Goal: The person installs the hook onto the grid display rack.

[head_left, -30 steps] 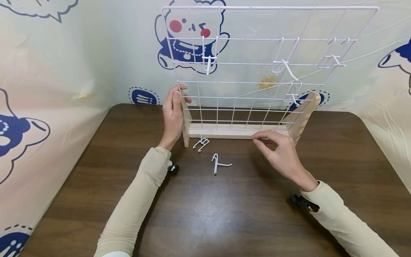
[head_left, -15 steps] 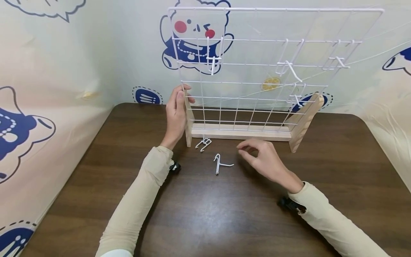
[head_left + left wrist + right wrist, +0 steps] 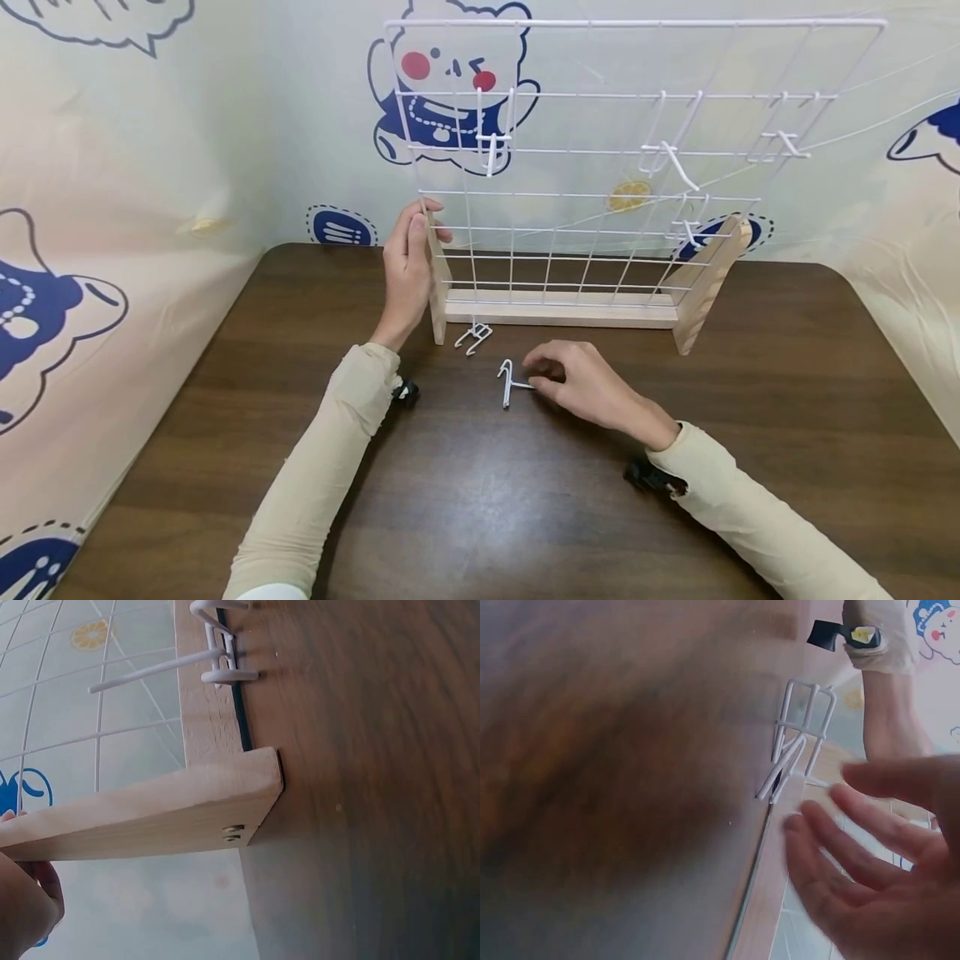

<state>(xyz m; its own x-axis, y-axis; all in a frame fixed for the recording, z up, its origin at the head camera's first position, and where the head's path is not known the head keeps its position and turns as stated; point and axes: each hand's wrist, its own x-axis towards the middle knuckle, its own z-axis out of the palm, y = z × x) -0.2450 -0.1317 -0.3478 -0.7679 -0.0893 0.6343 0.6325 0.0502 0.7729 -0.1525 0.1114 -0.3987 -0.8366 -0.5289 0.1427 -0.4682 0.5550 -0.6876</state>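
A white wire grid rack [image 3: 637, 24] stands on a pale wooden base [image 3: 555, 313] at the back of the table. My left hand [image 3: 407, 275] grips its left wooden side panel [image 3: 438, 292], which the left wrist view also shows as a long pale board [image 3: 150, 817]. A white wire hook [image 3: 507, 387] lies on the table in front of the rack. Right beside its prong is my right hand [image 3: 588, 387], thumb and fingers apart. The right wrist view shows those fingers [image 3: 847, 855] spread, near white wirework. A second white hook [image 3: 474, 335] lies close to the left panel.
Several white hooks hang on the grid, such as one at the upper left [image 3: 491, 150] and one at centre right [image 3: 667, 158]. The right wooden side panel [image 3: 712, 283] slants up from the brown table [image 3: 480, 517]. Behind is a printed cloth backdrop [image 3: 300, 100].
My right hand has moved left and toward the front, from the rack's base to the prong of the loose hook. The left hand keeps its hold on the side panel.
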